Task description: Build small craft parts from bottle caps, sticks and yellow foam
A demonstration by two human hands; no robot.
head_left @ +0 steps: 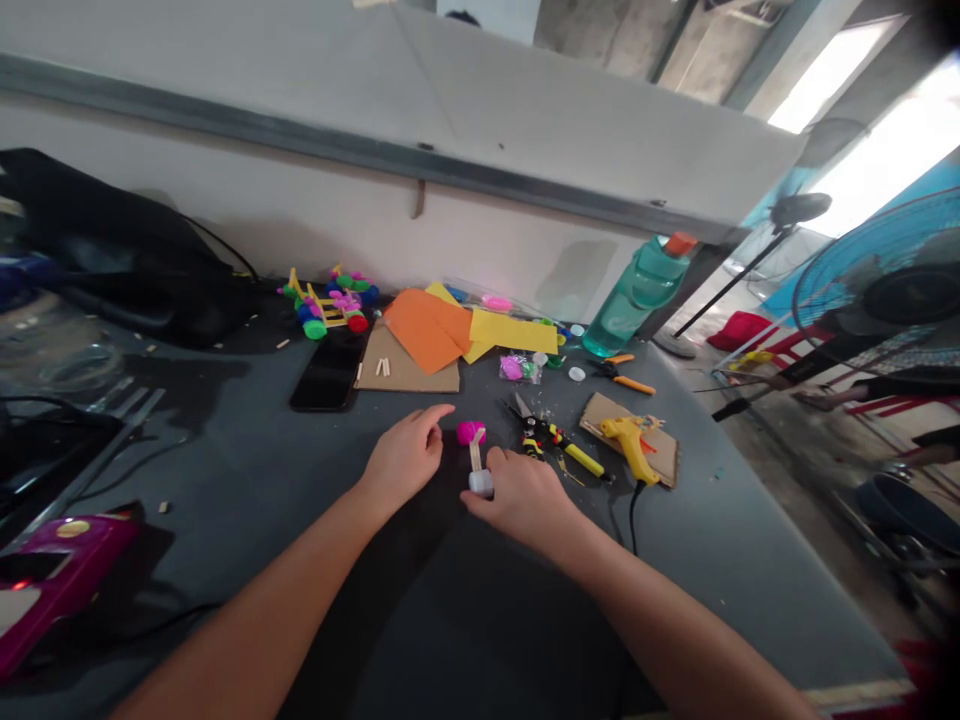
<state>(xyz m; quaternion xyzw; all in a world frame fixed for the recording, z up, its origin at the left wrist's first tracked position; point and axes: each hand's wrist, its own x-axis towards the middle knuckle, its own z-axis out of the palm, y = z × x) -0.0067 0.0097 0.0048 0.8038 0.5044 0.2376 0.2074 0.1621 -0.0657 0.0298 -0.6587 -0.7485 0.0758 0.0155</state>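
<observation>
2 hands: left (405, 455) half-open, right (521, 492) around cylinder (481, 485)

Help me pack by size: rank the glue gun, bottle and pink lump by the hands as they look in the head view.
1. Bottle, largest
2. Glue gun
3. Pink lump, smallest

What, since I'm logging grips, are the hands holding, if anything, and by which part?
The right hand holds the sticks by their white-capped end; nothing shows in the left hand.
</observation>
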